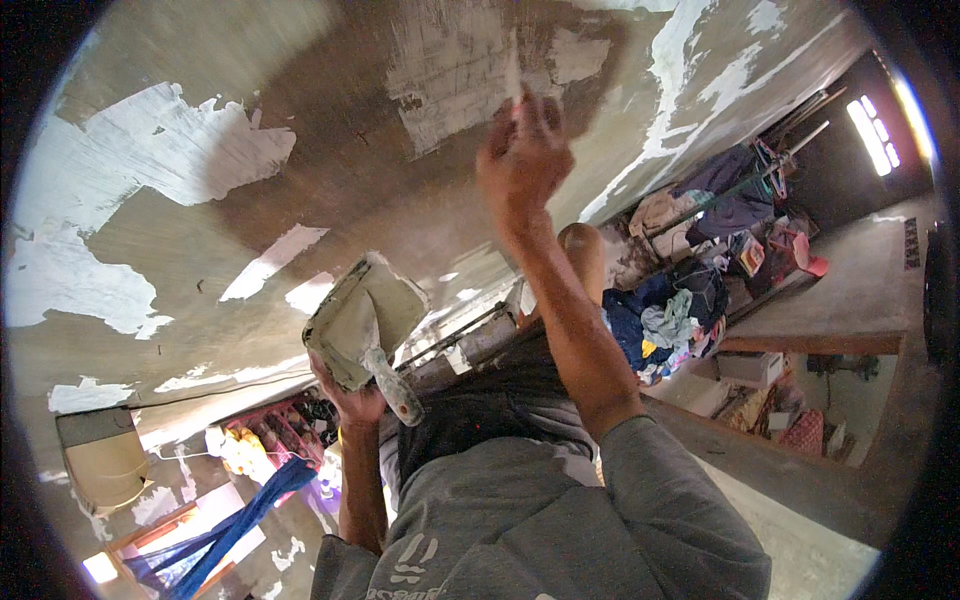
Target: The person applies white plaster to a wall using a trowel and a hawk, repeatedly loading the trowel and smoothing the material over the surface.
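Observation:
My left hand (352, 397) grips a shallow, putty-smeared tray (405, 300) from its lower side. A putty knife (392, 385) rests in the tray, its caked handle sticking out over the near edge. Raised to the wall, my right hand (525, 165) is closed around a thin scraper (515, 75), blurred and seen nearly edge-on, with a bit of red by the fingers. Its pale blade is at a freshly smeared, streaky grey-white patch (440, 80) on the brownish wall (340, 130).
Drier white patches (190, 140) cover other parts of the wall. At right lies a heap of clothes (660, 320), below hanging garments (735, 190). A recessed shelf (800, 345) holds boxes and bundles. A blue curtain (235, 520) and a beige box-like fixture (105, 470) are lower left.

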The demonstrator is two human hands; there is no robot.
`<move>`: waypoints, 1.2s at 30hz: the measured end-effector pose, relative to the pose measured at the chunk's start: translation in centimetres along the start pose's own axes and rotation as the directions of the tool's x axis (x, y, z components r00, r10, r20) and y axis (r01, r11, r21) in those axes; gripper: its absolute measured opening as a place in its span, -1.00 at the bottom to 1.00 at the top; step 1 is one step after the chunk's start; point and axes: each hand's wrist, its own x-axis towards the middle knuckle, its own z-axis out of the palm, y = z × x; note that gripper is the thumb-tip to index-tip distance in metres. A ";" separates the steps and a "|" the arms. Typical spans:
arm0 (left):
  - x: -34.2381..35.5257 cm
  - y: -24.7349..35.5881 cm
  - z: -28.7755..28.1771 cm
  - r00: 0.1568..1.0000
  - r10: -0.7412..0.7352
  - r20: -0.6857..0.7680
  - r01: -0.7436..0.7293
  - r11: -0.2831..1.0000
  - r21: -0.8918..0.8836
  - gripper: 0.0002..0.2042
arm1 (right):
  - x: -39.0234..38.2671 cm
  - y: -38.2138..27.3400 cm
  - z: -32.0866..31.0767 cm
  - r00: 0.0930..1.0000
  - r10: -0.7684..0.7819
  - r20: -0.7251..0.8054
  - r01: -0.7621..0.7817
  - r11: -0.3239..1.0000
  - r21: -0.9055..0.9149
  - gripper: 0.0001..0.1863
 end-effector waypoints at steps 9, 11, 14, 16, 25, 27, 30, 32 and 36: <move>-0.1 0.3 1.0 1.000 0.020 0.014 -0.022 0.993 0.120 -0.29 | -3.8 -5.9 -1.8 0.956 -0.042 0.289 -0.048 0.953 0.298 -0.75; -0.2 0.3 1.0 1.000 0.007 0.016 -0.009 0.993 0.114 -0.29 | -2.8 -4.3 -1.6 0.990 -0.073 0.118 0.048 0.979 0.199 -0.79; -0.1 0.1 0.8 1.000 0.003 -0.026 0.000 0.995 0.097 -0.29 | 0.3 -1.3 -2.2 0.995 -0.101 0.026 0.099 0.993 0.063 -0.84; -0.3 0.0 1.4 0.999 -0.009 -0.036 0.011 0.998 0.054 -0.29 | 2.1 0.5 -1.9 1.000 -0.029 0.001 0.029 1.000 0.005 -0.84; 0.4 -0.4 0.3 0.999 0.002 -0.049 0.001 0.998 0.066 -0.29 | 0.6 -4.0 -0.9 0.988 -0.036 0.147 0.030 0.999 0.039 -0.74; 0.3 -0.3 0.9 0.998 0.010 -0.059 -0.005 0.997 0.081 -0.28 | -0.8 -5.9 -1.5 0.966 -0.036 0.257 -0.001 0.990 0.142 -0.70; 0.2 -0.5 2.0 0.999 0.008 -0.054 -0.004 0.997 0.072 -0.26 | -1.3 -7.0 -2.1 0.951 -0.075 0.300 0.005 0.974 0.227 -0.67; 0.2 -0.4 2.2 0.999 0.004 -0.037 -0.002 0.997 0.073 -0.26 | -1.3 -6.0 -2.0 0.971 -0.118 0.207 0.073 0.975 0.211 -0.71; -0.2 -0.4 2.0 1.000 -0.007 -0.005 0.008 0.998 0.066 -0.28 | 2.8 -1.8 -2.6 0.997 -0.062 0.050 0.059 0.997 0.059 -0.80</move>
